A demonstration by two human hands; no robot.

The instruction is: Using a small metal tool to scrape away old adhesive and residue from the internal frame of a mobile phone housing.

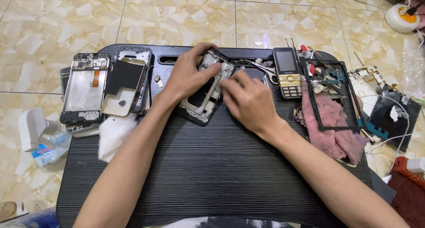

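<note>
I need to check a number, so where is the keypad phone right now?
The keypad phone lies at the far edge of the black tray, just right of the right hand, beside the pink cloth.
</note>
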